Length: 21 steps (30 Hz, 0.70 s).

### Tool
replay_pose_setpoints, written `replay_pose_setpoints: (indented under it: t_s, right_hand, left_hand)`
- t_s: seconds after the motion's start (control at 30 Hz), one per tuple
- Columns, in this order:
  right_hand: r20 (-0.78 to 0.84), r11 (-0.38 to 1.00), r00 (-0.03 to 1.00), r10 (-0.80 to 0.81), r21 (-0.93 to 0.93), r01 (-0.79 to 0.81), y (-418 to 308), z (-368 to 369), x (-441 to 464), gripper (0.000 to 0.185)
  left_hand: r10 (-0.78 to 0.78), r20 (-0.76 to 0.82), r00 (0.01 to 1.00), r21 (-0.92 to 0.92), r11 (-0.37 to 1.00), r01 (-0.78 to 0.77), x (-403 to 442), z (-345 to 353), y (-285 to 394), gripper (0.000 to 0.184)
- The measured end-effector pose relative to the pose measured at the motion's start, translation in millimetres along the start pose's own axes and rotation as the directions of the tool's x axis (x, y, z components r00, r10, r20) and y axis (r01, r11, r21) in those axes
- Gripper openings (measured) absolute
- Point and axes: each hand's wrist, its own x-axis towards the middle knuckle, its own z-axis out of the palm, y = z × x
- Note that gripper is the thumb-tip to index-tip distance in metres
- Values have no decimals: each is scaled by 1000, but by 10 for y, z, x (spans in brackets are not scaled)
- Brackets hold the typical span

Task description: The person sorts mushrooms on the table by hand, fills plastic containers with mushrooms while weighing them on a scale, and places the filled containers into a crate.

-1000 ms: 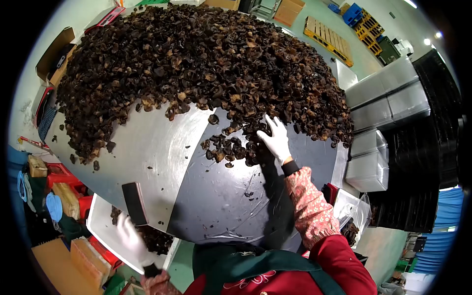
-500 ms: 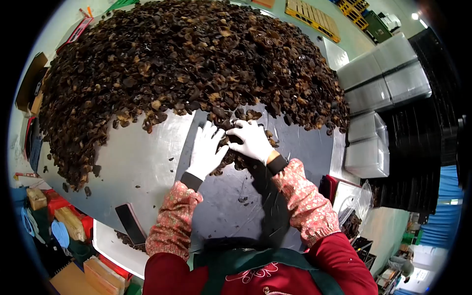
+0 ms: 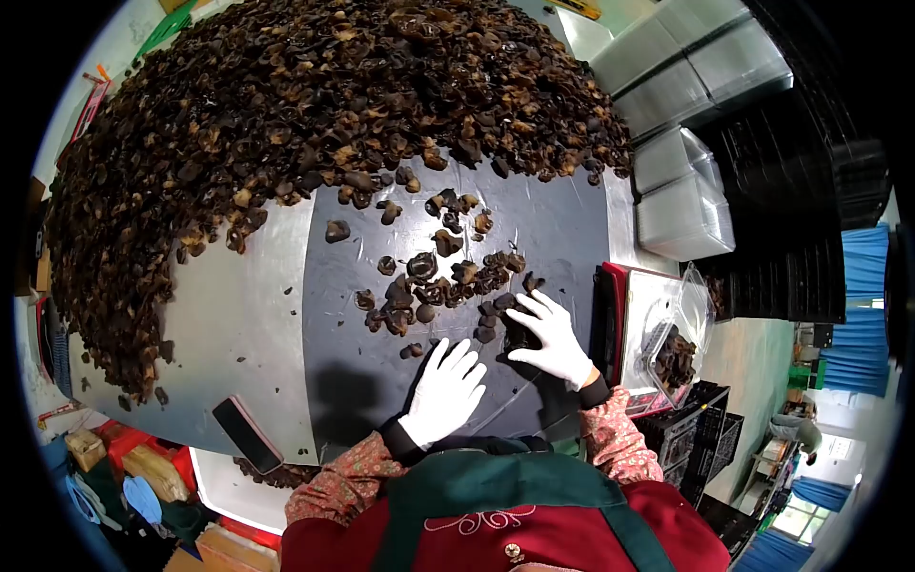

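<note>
My left hand (image 3: 444, 396), in a white glove, hovers over or rests on the dark mat (image 3: 381, 257), with its fingers stretched out and nothing held. Just beyond its fingertips lie loose wood ear mushrooms (image 3: 419, 303), dark brown and curled. To the right, my right hand (image 3: 553, 338), also gloved in white, has its fingers spread beside a small cluster of mushrooms (image 3: 489, 315); whether it touches them I cannot tell. A large heap of the same mushrooms (image 3: 334, 105) covers the far side of the table.
A phone (image 3: 246, 434) lies at the table's front left edge, above a white bin (image 3: 229, 486) holding mushrooms. On the right, a clear container of mushrooms (image 3: 675, 357) stands on a scale (image 3: 624, 315). Stacked clear tubs (image 3: 684, 214) and black crates (image 3: 691, 429) flank the table.
Both hands have drawn back toward my body and moved apart, the right one going rightward. The mushrooms under them now lie spread across the mat. The view has shifted.
</note>
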Motion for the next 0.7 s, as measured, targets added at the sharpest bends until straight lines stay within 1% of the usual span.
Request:
replay_pose_setpoints:
  t_s: [0.03, 0.1, 0.13, 0.17, 0.2, 0.23, 0.27, 0.3, 0.37, 0.4, 0.43, 0.47, 0.5, 0.57, 0.6, 0.63, 0.7]
  right_hand:
    - [-65, 990, 998, -18, 135, 26, 8, -42, -1, 67]
    - [-193, 973, 979, 66, 230, -20, -30, -80, -28, 62]
    - [-259, 980, 962, 89, 193, -38, -27, -41, 26, 61]
    - [-318, 985, 944, 88, 168, -36, -50, -19, 108, 58]
    - [-350, 987, 934, 76, 161, -20, -102, 6, 221, 56]
    - [-381, 988, 922, 63, 151, -5, -167, 30, 344, 53]
    - [-392, 996, 920, -3, 78, 37, -214, 67, 465, 52]
    - [-395, 999, 918, -34, 19, 45, -321, 113, 559, 55]
    - [-326, 999, 944, -40, -33, 31, -519, 195, 683, 59]
    - [-270, 995, 961, -55, -99, 29, -611, 226, 694, 62]
    - [-213, 986, 975, -68, -166, 33, -675, 264, 669, 65]
    - [-140, 991, 988, -65, -123, 48, -714, 252, 638, 65]
    - [-98, 987, 993, -59, -155, 43, -739, 227, 566, 57]
    - [-79, 987, 988, -134, 76, 140, -589, 138, 504, 44]
    - [-155, 988, 983, -97, 102, 114, -526, 85, 490, 32]
    - [-214, 988, 972, -96, 101, 120, -405, 43, 558, 28]
    - [-121, 988, 983, 141, 73, -132, -189, -78, 818, 24]
  left_hand:
    - [19, -79, 997, -75, 997, -25, -41, -58, 27, 27]
    - [-84, -81, 993, -117, 990, 75, -7, -144, -32, 17]
    - [-217, 63, 974, -47, 974, 220, 71, -313, -88, 18]
    - [-323, -73, 943, -784, 604, 146, 29, -100, -282, 22]
    - [-420, -206, 884, -959, -91, -267, -17, 120, -478, 27]
    - [-415, -238, 878, -847, 531, 21, 68, -84, -550, 33]
    - [-390, -271, 880, -326, 897, 297, 187, -296, -605, 38]
    - [-352, -287, 891, 349, 828, 439, 267, -410, -644, 44]
    - [-351, -256, 901, 271, 868, 415, 337, -346, -720, 46]
    - [-337, -188, 922, 269, 886, 379, 334, -313, -697, 48]
    - [-301, -174, 938, 246, 909, 337, 306, -262, -658, 49]
    - [-282, -130, 950, 219, 927, 305, 274, -253, -583, 47]
    - [-266, -84, 960, 188, 942, 277, 220, -239, -506, 45]
    - [-240, -89, 967, 100, 964, 248, 76, -201, -377, 32]
    - [-212, -110, 971, 44, 975, 218, 4, -184, -313, 31]
    - [-188, -132, 973, -11, 982, 188, -42, -199, -241, 30]
    - [-167, -157, 973, -98, 983, 153, -90, -166, -177, 25]
